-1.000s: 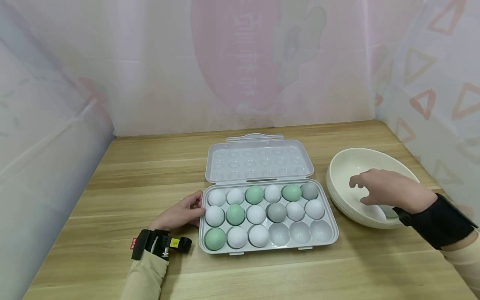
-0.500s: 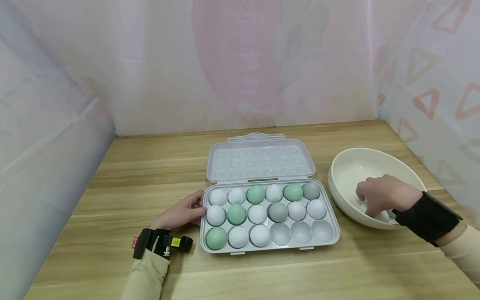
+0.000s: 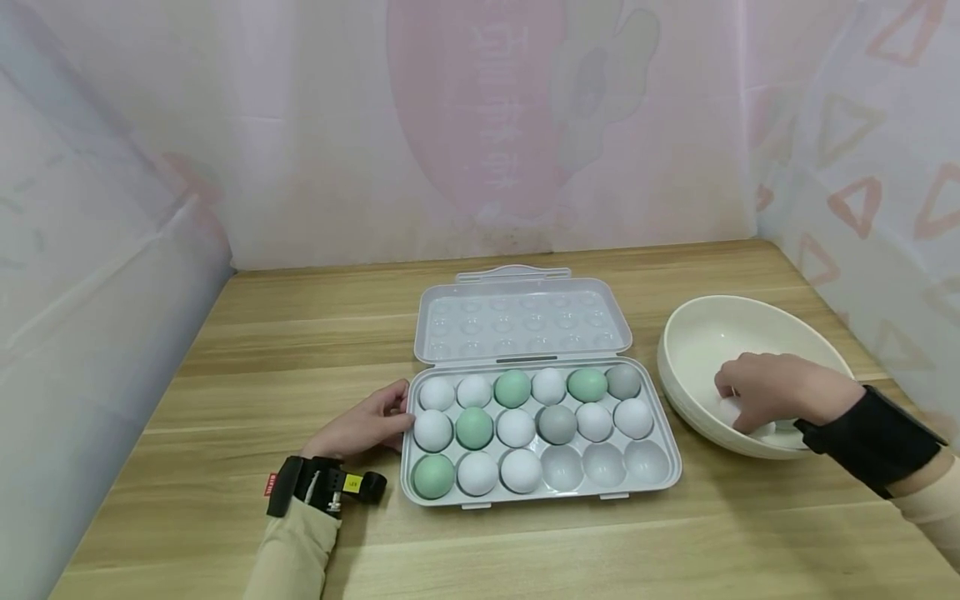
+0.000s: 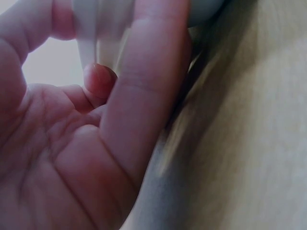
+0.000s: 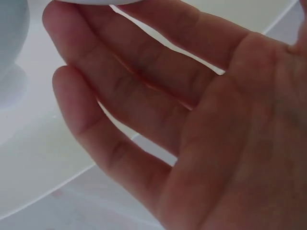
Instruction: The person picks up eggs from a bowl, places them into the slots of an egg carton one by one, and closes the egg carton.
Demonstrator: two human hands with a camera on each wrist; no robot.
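Observation:
A pale grey plastic egg box (image 3: 540,492) lies open on the table, holding white, green and grey eggs. Three cups at the right of its front row hold no egg. My left hand (image 3: 360,429) grips the box's left edge, thumb at the rim; the left wrist view has its fingers (image 4: 144,72) around the box wall (image 4: 86,28). Inside the cream bowl (image 3: 697,333), my right hand (image 3: 787,387) pinches a white egg (image 3: 729,409) between thumb and fingers. Only a sliver of that egg shows at the top of the right wrist view, above the fingertips (image 5: 62,19).
Behind the tray, the box's clear dimpled lid (image 3: 521,321) lies folded back. Another egg (image 5: 9,33) sits in the bowl beside the right hand. Printed cloth walls (image 3: 315,167) enclose the wooden table (image 3: 315,333) at the back and sides.
My right hand has lowered from above the bowl's inside to the eggs and closed its fingers on a white one. The left hand keeps its grip on the egg box.

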